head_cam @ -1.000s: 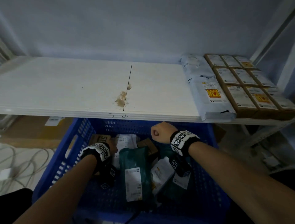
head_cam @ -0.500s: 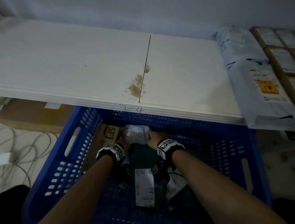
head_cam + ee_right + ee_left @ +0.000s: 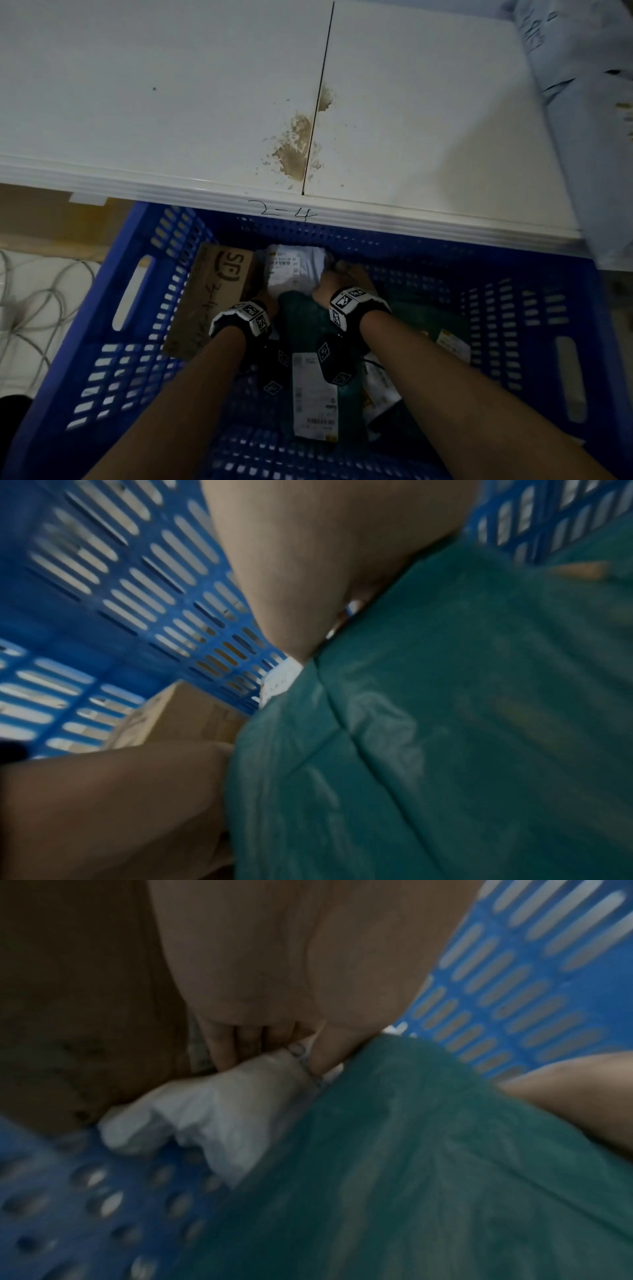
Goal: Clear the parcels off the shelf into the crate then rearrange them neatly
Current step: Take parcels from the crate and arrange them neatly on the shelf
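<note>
White parcel [image 3: 291,270] half hidden between both hands, grip unclear.

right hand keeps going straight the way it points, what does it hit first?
Probably the white parcel its fingers already touch; beyond that, the blue crate's far wall. The right hand points there; depth is unclear.

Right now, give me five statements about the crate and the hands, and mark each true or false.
1. Both hands are on the white parcel at the far wall of the blue crate. True: left hand, right hand.
2. The SF cardboard box lies right of the white parcel. False: left of it.
3. A green bag lies between the forearms. True.
4. The crate is red. False: blue.
5. The shelf edge reads 2-4. True.
</note>
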Demonstrator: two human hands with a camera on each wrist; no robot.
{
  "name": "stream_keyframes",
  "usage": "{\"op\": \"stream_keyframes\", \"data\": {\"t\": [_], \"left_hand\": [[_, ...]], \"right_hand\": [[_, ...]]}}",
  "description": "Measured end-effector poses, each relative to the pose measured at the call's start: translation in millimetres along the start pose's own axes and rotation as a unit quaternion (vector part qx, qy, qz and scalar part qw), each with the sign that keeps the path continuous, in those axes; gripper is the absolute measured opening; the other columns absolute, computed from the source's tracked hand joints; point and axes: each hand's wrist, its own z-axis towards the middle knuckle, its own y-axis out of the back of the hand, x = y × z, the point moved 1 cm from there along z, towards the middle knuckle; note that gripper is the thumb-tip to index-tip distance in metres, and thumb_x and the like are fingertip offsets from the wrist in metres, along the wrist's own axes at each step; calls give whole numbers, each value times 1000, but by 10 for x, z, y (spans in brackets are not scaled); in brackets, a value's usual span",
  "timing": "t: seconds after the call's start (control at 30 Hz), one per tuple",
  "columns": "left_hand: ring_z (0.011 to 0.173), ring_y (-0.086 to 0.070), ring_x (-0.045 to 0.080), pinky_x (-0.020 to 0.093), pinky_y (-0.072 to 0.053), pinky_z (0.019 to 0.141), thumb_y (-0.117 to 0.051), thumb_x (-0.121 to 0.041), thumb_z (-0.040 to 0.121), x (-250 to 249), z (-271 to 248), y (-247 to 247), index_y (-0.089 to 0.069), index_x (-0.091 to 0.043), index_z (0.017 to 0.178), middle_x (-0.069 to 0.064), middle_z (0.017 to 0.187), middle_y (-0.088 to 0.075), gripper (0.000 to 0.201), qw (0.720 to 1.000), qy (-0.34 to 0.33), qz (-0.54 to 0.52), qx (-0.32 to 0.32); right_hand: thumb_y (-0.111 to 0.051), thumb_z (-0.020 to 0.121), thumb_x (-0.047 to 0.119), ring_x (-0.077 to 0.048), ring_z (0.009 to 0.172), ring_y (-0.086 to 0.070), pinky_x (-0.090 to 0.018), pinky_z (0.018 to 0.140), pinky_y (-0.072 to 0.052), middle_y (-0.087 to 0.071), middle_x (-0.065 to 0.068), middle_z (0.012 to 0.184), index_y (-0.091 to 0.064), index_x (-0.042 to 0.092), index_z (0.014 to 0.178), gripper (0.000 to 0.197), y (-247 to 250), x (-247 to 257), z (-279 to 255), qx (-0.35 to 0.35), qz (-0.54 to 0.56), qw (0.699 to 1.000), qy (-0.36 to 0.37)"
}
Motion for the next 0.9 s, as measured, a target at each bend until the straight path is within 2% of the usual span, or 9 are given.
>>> {"op": "stream_keyframes", "data": {"t": [0.1,0.23,0.4,0.5,0.57,0.63,0.7,0.77,0.9], "left_hand": [[133,-41,32,35,-35,109,-39,-17,100,30,-15,-17,-37,3,139,19,143,-42,44,999,-14,-31,-23],[138,-33,30,36,-27,114,-38,-23,101,-38,-78,-37,-33,-2,143,16,150,-33,46,998,-43,-40,-11],[135,-37,31,34,-30,109,-44,-19,99,-85,-284,-40,-40,1,138,17,146,-39,44,996,-69,-31,-39],[131,-43,30,31,-34,104,-50,-25,95,-103,-423,57,-43,-4,137,16,143,-44,47,995,-81,-45,-22],[125,-49,30,31,-39,98,-63,-34,81,-125,-622,158,-48,-6,133,16,137,-50,62,993,-95,-76,-9],[119,-54,30,35,-45,98,-65,-42,61,-91,-744,252,-52,-5,129,16,132,-55,79,989,-110,-98,-9],[117,-55,28,31,-48,94,-74,-33,65,-108,-967,349,-52,-4,128,17,132,-56,73,986,-132,-104,-7],[113,-54,20,22,-50,82,-75,-14,77,-106,-1201,448,-52,-7,129,8,130,-56,57,987,-142,-79,11],[133,-42,26,39,-36,109,-79,-23,73,-95,-1587,615,-41,-17,141,4,141,-47,77,982,-189,4,3]], "right_hand": [[-47,95,43,-30,131,-38,-31,103,-29,-28,-15,149,-17,12,152,72,20,27,67,10,21,1000,-4],[-53,94,44,-31,136,-33,-29,107,-28,-3,-16,159,-10,8,153,82,29,52,69,27,30,999,-5],[-58,90,44,-34,135,-31,-35,114,-26,-22,-17,153,-34,9,146,70,19,17,51,26,82,996,-17],[-62,88,38,-27,107,-49,-23,80,-40,-56,-5,109,-56,15,109,32,100,-39,-99,20,138,990,-5],[-69,85,31,-18,85,-46,-18,55,-28,-41,8,78,-44,20,89,28,172,-61,-249,8,187,982,16],[-75,80,27,-12,69,-43,-21,51,-27,-37,8,73,-39,22,79,37,240,-76,-390,1,216,976,36],[-81,72,33,-14,70,-47,-25,55,-34,-45,2,76,-39,24,72,43,304,-93,-554,-6,206,978,41],[-84,59,43,-23,87,-56,-29,67,-47,-54,1,85,-43,30,70,44,349,-124,-698,-18,201,979,42],[-85,46,42,-21,96,-65,-39,92,-52,-66,10,95,-54,35,80,47,379,-161,-933,-42,230,966,110]]}}
